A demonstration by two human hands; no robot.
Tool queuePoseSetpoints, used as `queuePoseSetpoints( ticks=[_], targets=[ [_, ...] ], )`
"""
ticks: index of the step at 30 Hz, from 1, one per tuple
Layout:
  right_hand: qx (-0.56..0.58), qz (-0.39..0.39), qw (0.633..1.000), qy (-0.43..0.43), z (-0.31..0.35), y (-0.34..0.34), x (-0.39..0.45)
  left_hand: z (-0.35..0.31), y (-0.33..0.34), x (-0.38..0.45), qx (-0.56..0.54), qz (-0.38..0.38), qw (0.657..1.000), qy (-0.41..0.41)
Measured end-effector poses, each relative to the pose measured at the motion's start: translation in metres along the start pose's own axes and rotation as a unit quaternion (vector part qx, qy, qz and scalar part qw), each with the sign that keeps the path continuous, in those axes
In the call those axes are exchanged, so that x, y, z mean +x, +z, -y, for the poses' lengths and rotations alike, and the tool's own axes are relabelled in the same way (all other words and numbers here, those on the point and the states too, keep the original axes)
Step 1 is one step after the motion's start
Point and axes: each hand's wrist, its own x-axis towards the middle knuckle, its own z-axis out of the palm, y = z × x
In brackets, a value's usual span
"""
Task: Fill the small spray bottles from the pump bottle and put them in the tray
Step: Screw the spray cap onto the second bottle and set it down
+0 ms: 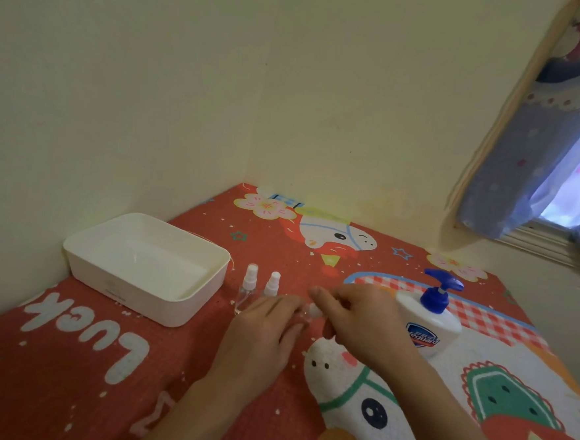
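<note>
Two small clear spray bottles with white caps stand upright on the red cloth, one [248,287] on the left and one [272,283] just right of it. A third small spray bottle [311,311] sits between my hands. My left hand [267,324] grips its body, which the fingers mostly hide. My right hand [360,317] pinches its white top. The white pump bottle [429,322] with a blue pump stands just right of my right hand. The white tray [186,303] lies at the left with nothing in it.
The red cartoon-print cloth [99,378] covers the table, which fits into a wall corner. A window with a patterned curtain [544,151] is at the upper right. The table's right edge runs close behind the pump bottle.
</note>
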Motion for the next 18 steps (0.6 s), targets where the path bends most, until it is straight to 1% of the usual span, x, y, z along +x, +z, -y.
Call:
queuePoseSetpoints(
  ticks=[1,3,4,6,8,10,11,12,14,16,18],
  targets=[
    [0.04,0.014,0.999,-0.019,-0.003,0.0,-0.001,0.0,0.0,0.0,-0.002,-0.001,1.0,0.001],
    [0.141,0.097,0.984,-0.043,-0.006,-0.002,0.0,0.003,0.001,-0.001,0.004,-0.003,1.0,-0.003],
    [0.173,0.122,0.976,-0.047,-0.007,0.0,0.0,0.003,0.001,-0.001,0.006,-0.004,1.0,-0.006],
    [0.162,0.099,0.982,-0.016,-0.003,0.003,-0.001,0.003,0.001,-0.002,0.007,-0.006,1.0,-0.001],
    [0.126,0.063,0.989,0.052,-0.001,0.002,0.003,0.003,0.002,-0.002,0.016,-0.002,1.0,0.004],
    [0.109,0.08,0.985,0.104,0.001,0.0,0.004,0.003,0.002,-0.002,0.034,-0.001,0.999,-0.001],
    [0.09,0.089,0.987,0.099,0.001,-0.001,0.003,0.003,0.001,-0.002,0.038,0.001,0.999,-0.003],
    [0.069,0.085,0.991,0.074,-0.001,-0.002,0.002,0.003,0.001,-0.002,0.04,0.003,0.999,-0.005],
    [0.053,0.053,0.997,0.012,-0.006,-0.006,0.001,0.003,0.001,-0.003,0.045,0.008,0.999,-0.013],
    [0.094,0.018,0.995,-0.01,-0.011,-0.01,0.001,0.005,0.0,-0.003,0.054,0.006,0.998,-0.033],
    [0.148,-0.018,0.989,-0.014,-0.017,-0.013,0.0,0.007,-0.001,-0.002,0.057,-0.002,0.997,-0.058]
  ],
)
